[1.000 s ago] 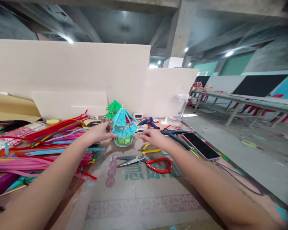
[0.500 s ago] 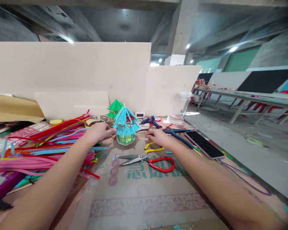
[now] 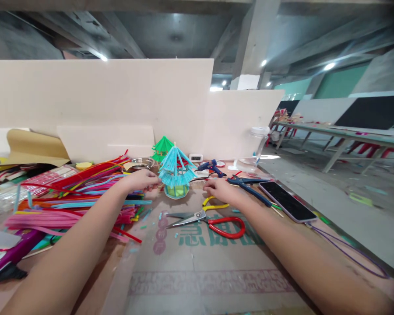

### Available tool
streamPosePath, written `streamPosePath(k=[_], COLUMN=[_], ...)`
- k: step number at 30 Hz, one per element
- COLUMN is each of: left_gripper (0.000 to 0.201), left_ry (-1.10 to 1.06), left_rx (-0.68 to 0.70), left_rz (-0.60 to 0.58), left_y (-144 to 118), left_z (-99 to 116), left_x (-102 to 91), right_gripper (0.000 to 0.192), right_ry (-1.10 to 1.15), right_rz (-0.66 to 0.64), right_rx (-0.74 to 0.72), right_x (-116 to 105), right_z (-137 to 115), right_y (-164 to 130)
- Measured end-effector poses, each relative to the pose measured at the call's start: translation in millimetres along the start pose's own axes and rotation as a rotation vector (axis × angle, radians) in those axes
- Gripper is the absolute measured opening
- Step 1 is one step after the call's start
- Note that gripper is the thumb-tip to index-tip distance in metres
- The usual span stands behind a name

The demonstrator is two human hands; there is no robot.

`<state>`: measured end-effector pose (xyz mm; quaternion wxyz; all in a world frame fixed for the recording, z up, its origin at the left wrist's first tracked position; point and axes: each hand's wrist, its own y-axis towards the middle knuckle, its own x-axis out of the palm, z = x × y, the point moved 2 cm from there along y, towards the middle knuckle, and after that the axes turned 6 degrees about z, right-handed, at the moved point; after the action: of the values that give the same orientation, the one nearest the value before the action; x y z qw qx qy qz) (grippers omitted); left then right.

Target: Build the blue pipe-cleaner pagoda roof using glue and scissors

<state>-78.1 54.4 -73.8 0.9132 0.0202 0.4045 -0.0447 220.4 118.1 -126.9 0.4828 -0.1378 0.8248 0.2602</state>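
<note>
A small model pavilion (image 3: pixel 176 177) with two tiers of light-blue roof and a yellow-green base stands upright on the cardboard. My left hand (image 3: pixel 140 180) is just left of it, fingers loosely bent and nothing visible in them. On the other side my right hand (image 3: pixel 219 190) hovers with relaxed fingers, apart from the pavilion and close to the yellow handle of the scissors (image 3: pixel 197 216). These scissors lie with their blades parted and have one yellow and one red handle. Behind the blue pavilion is a green model pavilion (image 3: pixel 162 146), partly hidden.
Bundles of coloured pipe cleaners (image 3: pixel 85 197) cover the left side. A glue gun (image 3: pixel 210 167), dark-handled pliers (image 3: pixel 252 190), a phone (image 3: pixel 287 201) and a clear plastic jug (image 3: pixel 254 146) are at the right. Cardboard (image 3: pixel 190 258) covers the front; a pale board (image 3: pixel 118 96) closes off the back.
The view has turned slightly left, so everything sits a little further right. My left fingers have curled downward and drawn slightly away from the blue pavilion. My right hand looks nearly unchanged.
</note>
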Motion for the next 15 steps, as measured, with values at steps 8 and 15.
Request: streamPosePath(k=[8,15], left_gripper=[0.045,0.042], left_ry=[0.109,0.207], left_rx=[0.004,0.036], left_rz=[0.006,0.117], left_y=[-4.4,2.1], left_z=[-1.0,-1.0], left_x=[-14.9,-8.8], right_gripper=[0.021,0.018], right_ry=[-0.030,-0.072], right_rz=[-0.007,-0.005], right_rx=[-0.014,-0.060], right_x=[6.4,-19.9], right_z=[3.5,-5.6], right_y=[0.6,0.0])
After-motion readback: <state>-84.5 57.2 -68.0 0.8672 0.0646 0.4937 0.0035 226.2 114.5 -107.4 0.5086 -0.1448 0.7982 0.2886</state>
